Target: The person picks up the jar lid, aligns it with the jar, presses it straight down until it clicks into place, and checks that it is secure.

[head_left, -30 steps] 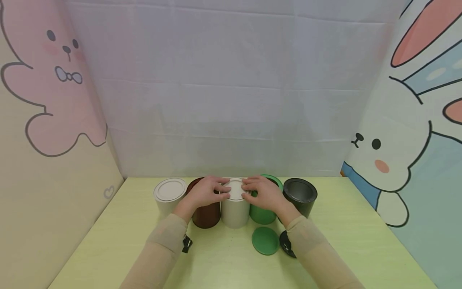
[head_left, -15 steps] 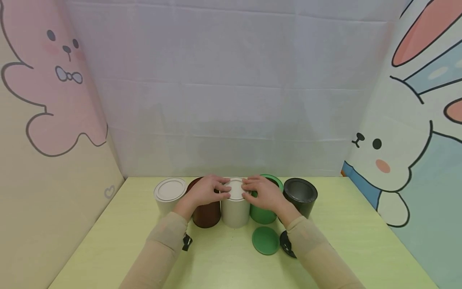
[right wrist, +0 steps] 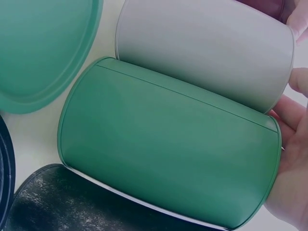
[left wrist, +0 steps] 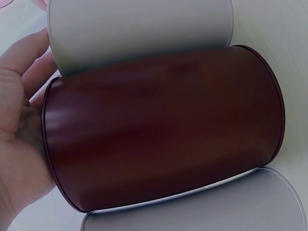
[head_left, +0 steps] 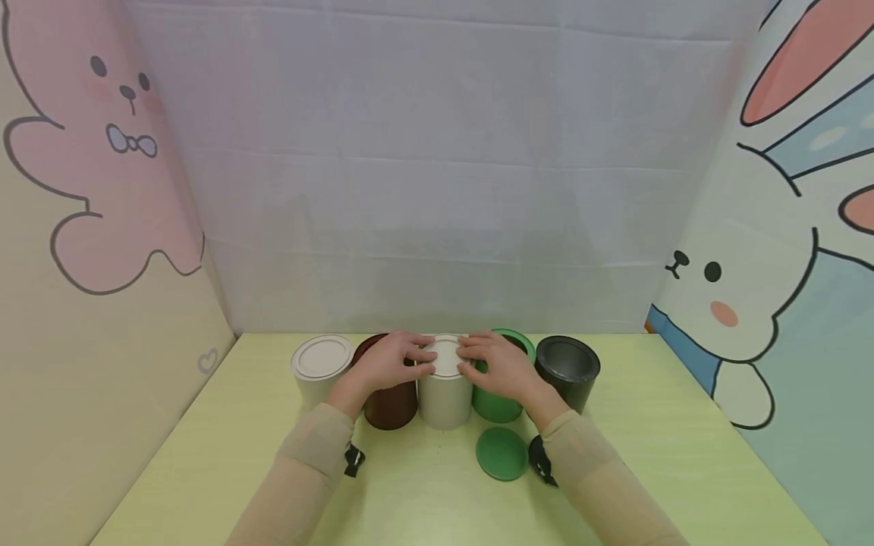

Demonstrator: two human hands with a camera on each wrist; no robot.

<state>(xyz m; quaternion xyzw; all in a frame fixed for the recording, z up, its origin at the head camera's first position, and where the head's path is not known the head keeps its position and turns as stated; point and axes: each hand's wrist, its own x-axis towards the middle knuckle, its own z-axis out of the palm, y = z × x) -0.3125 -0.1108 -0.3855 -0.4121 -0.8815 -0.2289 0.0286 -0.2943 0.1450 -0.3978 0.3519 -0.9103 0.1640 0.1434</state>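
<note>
In the head view a white can (head_left: 444,406) with a white lid (head_left: 446,356) stands in the middle of a row of cans. From its left, my left hand (head_left: 391,364) reaches over a brown can (head_left: 391,409), and its extended fingertips touch the lid's edge. My right hand (head_left: 504,365) mirrors this from the right, passing over a green can (head_left: 498,408) whose lid is off. The left wrist view has the left palm (left wrist: 14,130) beside the brown can's top end. At the right wrist view's edge, the right hand (right wrist: 291,168) lies by the green can's top end.
Another white can (head_left: 321,360) with its lid on stands at the row's left end, a black can (head_left: 568,360) at the right end. A green lid (head_left: 501,453) and a partly hidden black lid (head_left: 542,459) lie in front. A small black item (head_left: 353,459) shows by the left sleeve.
</note>
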